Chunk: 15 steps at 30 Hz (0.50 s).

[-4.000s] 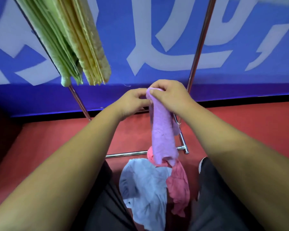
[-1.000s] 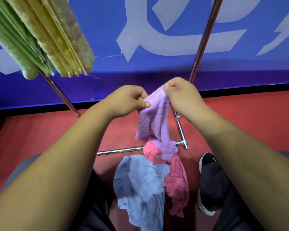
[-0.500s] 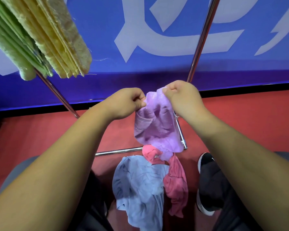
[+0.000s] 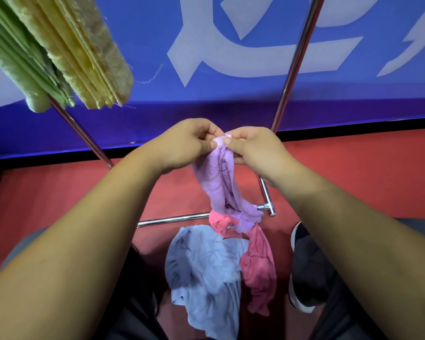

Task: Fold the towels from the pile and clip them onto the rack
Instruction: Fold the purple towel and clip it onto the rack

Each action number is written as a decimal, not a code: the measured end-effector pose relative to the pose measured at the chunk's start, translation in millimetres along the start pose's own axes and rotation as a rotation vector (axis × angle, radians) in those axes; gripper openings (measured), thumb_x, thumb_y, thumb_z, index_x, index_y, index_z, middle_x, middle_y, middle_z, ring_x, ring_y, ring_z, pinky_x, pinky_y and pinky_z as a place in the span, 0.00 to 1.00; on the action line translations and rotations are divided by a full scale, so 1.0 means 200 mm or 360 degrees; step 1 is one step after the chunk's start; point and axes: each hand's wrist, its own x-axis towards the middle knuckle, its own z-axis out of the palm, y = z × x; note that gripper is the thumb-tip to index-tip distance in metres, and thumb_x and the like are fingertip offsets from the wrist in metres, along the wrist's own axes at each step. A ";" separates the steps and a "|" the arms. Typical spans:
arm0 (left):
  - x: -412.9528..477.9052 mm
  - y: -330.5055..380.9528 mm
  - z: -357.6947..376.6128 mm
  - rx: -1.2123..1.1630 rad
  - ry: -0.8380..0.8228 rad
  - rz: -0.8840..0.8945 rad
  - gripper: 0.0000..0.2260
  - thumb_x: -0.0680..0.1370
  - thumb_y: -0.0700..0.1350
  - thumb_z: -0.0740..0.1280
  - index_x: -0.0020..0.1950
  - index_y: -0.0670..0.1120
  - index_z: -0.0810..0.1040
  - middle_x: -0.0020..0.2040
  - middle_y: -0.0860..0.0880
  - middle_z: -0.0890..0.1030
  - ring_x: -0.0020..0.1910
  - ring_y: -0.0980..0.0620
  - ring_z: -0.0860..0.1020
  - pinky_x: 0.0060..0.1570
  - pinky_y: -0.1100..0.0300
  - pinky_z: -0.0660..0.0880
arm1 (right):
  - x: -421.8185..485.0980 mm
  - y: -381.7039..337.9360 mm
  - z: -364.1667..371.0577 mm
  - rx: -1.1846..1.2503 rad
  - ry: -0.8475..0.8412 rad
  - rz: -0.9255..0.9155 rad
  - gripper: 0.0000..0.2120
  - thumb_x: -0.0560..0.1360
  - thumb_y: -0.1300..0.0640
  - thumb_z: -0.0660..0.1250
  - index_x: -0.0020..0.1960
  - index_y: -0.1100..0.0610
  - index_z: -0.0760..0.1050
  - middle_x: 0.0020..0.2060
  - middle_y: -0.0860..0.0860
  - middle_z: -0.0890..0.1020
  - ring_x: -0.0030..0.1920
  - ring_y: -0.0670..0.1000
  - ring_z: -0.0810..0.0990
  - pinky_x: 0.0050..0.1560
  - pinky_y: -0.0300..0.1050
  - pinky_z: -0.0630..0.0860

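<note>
Lilac terry towel (image 4: 221, 182) hangs bunched and roped in front of the chrome tube rack (image 4: 295, 62). Its top edge is pinched between the thumb and curled fingers of the left hand (image 4: 189, 143) and of the right hand (image 4: 253, 148), which touch each other near the rack's right upright. The towel's tail trails onto a crumpled pink towel (image 4: 258, 261) beside a pale blue towel (image 4: 206, 271), both heaped just this side of the rack's base bar. A bundle of folded green and yellow towels (image 4: 84, 52) hangs at the rack's upper left.

The likely trouble is that, with both pinches so close together, the cloth cannot spread, so a fold may come out skewed. The tail may also drag the pink towel upward, or a corner may slip free.
</note>
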 end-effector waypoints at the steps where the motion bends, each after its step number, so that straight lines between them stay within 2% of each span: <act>1: 0.00 0.01 0.00 -0.0054 -0.0017 -0.0005 0.06 0.84 0.38 0.69 0.59 0.43 0.83 0.53 0.42 0.87 0.49 0.51 0.84 0.56 0.49 0.83 | 0.00 0.00 0.01 -0.0049 0.0032 -0.0004 0.02 0.80 0.60 0.75 0.52 0.58 0.86 0.50 0.59 0.90 0.51 0.54 0.89 0.61 0.60 0.85; 3: 0.00 0.02 0.00 -0.0125 -0.0037 -0.0035 0.06 0.83 0.35 0.70 0.59 0.41 0.81 0.49 0.41 0.86 0.45 0.50 0.85 0.48 0.52 0.84 | 0.00 0.01 0.02 -0.0133 0.0098 -0.0004 0.01 0.78 0.58 0.76 0.48 0.54 0.86 0.47 0.56 0.90 0.51 0.56 0.89 0.62 0.61 0.84; 5: 0.00 0.02 -0.01 0.0026 -0.0030 -0.0078 0.09 0.78 0.34 0.72 0.56 0.44 0.81 0.45 0.45 0.86 0.41 0.49 0.84 0.38 0.53 0.82 | 0.00 0.00 0.01 -0.0298 0.0174 -0.0039 0.02 0.78 0.57 0.75 0.47 0.53 0.86 0.43 0.50 0.89 0.48 0.51 0.88 0.58 0.54 0.85; 7: 0.00 0.00 -0.02 0.0530 0.0003 -0.0106 0.11 0.74 0.36 0.73 0.53 0.49 0.80 0.44 0.49 0.86 0.41 0.48 0.83 0.39 0.50 0.81 | 0.00 -0.03 0.00 -0.0551 0.0282 -0.0106 0.03 0.78 0.54 0.74 0.46 0.52 0.86 0.41 0.44 0.87 0.44 0.46 0.84 0.50 0.45 0.80; 9: -0.01 -0.02 -0.03 0.1054 0.0032 -0.0133 0.10 0.73 0.37 0.72 0.48 0.51 0.80 0.43 0.52 0.83 0.44 0.47 0.81 0.44 0.51 0.80 | 0.00 -0.03 -0.01 -0.0699 0.0360 -0.0157 0.05 0.78 0.52 0.73 0.47 0.52 0.85 0.41 0.43 0.86 0.44 0.45 0.82 0.47 0.42 0.75; 10: -0.01 -0.03 -0.03 0.1191 0.0045 -0.0157 0.09 0.72 0.38 0.72 0.44 0.52 0.79 0.42 0.52 0.81 0.45 0.46 0.80 0.44 0.51 0.80 | 0.00 -0.03 -0.02 -0.0715 0.0388 -0.0167 0.05 0.79 0.52 0.73 0.47 0.53 0.85 0.41 0.43 0.86 0.44 0.46 0.82 0.47 0.41 0.74; 13: -0.01 -0.06 -0.04 0.1355 0.0131 -0.0286 0.10 0.71 0.38 0.71 0.36 0.53 0.78 0.38 0.53 0.78 0.43 0.44 0.79 0.40 0.54 0.78 | 0.00 -0.02 -0.03 -0.0695 0.0461 -0.0157 0.05 0.78 0.52 0.74 0.46 0.53 0.85 0.38 0.42 0.84 0.41 0.44 0.80 0.43 0.36 0.71; 15: -0.01 -0.06 -0.05 0.1295 0.0241 -0.0392 0.09 0.69 0.39 0.71 0.34 0.53 0.80 0.37 0.53 0.79 0.41 0.45 0.79 0.39 0.54 0.78 | 0.01 -0.01 -0.04 -0.0673 0.0490 -0.0135 0.05 0.78 0.53 0.74 0.43 0.51 0.83 0.36 0.42 0.83 0.38 0.40 0.79 0.40 0.34 0.70</act>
